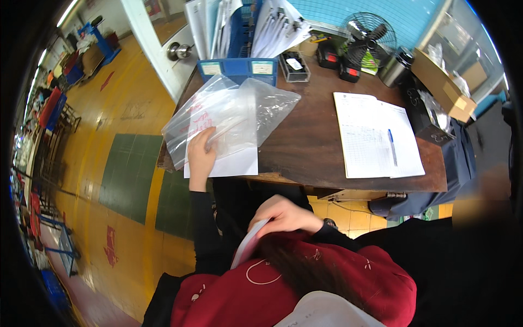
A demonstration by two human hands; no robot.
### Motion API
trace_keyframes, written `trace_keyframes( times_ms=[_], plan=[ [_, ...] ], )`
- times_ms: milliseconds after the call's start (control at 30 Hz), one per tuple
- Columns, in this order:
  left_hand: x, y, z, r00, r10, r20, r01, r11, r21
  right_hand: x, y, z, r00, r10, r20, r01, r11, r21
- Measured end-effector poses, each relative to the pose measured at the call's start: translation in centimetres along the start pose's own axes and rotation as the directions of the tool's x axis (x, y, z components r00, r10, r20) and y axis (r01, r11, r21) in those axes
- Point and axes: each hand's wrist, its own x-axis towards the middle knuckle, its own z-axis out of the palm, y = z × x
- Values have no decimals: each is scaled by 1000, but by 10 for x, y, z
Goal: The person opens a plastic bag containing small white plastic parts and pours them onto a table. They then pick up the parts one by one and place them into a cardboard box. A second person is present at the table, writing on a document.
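My left hand is at the left end of the wooden desk, its fingers closed on a clear plastic bag. Beneath the bag lie white sheets, and red handwriting shows through the plastic. Close to my body, my right hand grips a thin stack of paper, held on edge against my red top. The thumb and fingers pinch its upper end, while its lower end rests near my left sleeve.
On the desk lies an open notebook with a blue pen. Behind stand a blue file rack, a small fan, a steel flask and a cardboard box. A blurred dark shape fills the right edge.
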Motion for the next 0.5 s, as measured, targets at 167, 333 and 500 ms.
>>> trace_keyframes(
  times_ms=[167,333,500],
  plan=[
    [7,8,-31,960,58,274,-39,996,-74,-52,-43,-62,806,-45,-590,46,999,-13],
    [14,18,-46,936,28,351,48,978,-204,-76,-48,-95,121,-423,-898,313,875,-370],
    [21,25,-23,982,-189,-20,131,749,-650,-34,-47,-107,603,-591,-535,240,775,-585]
  ],
)
